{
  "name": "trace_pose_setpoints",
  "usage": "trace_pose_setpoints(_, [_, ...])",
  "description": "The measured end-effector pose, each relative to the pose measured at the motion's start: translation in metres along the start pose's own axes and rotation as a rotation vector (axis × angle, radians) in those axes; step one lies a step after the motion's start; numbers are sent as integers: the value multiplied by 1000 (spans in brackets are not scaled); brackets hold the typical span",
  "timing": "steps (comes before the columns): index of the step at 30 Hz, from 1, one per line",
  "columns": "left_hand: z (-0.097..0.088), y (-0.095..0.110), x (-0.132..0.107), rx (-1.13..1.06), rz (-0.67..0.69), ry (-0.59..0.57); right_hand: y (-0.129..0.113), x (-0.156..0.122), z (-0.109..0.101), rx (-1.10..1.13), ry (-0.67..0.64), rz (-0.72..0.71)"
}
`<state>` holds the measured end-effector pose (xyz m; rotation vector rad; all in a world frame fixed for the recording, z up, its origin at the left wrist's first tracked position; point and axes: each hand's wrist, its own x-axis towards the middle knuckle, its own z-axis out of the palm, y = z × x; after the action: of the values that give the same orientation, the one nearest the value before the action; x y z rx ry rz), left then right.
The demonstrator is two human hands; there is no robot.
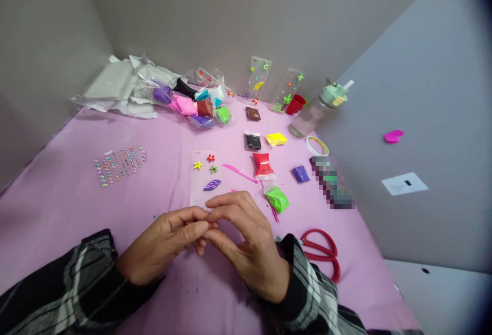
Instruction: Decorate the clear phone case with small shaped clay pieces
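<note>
Fingers (pixel 200 230) of left hand (pixel 161 248) and right hand (pixel 249 253) pinched together, contents unseen | case (pixel 200 195): 3 flowers (pixel 210 158), 1 leaf (pixel 212 185) | 1 scissors (pixel 321 257)

Pink tablecloth (pixel 77 207), black-and-white plaid sleeves (pixel 77 286), red scissors (pixel 323 253), green clay packet (pixel 277 199), purple leaf (pixel 212 185) on clear phone case (pixel 200 193)

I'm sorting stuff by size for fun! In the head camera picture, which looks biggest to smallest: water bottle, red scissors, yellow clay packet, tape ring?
1. water bottle
2. red scissors, partly under a sleeve and nearer the camera, so unsure
3. yellow clay packet and tape ring: they look about alike
</note>
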<state>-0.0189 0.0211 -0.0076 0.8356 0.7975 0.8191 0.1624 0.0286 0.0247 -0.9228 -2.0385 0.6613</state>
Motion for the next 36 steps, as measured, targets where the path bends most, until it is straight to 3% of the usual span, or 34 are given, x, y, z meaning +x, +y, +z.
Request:
trace_pose_setpoints(13, [5, 4, 2, -126, -81, 64, 0, -2, 2, 13, -59, -13])
trace_pose_setpoints(22, [1, -1, 1, -92, -62, 30, 0, 0, 1, 21, 18, 27])
trace_pose_setpoints(28, [-3, -6, 2, -42, 2, -4, 2, -1, 3, 16, -19, 10])
trace_pose_setpoints(36, [7, -3, 3, -319, -13, 54, 2, -1, 5, -49, 16, -43])
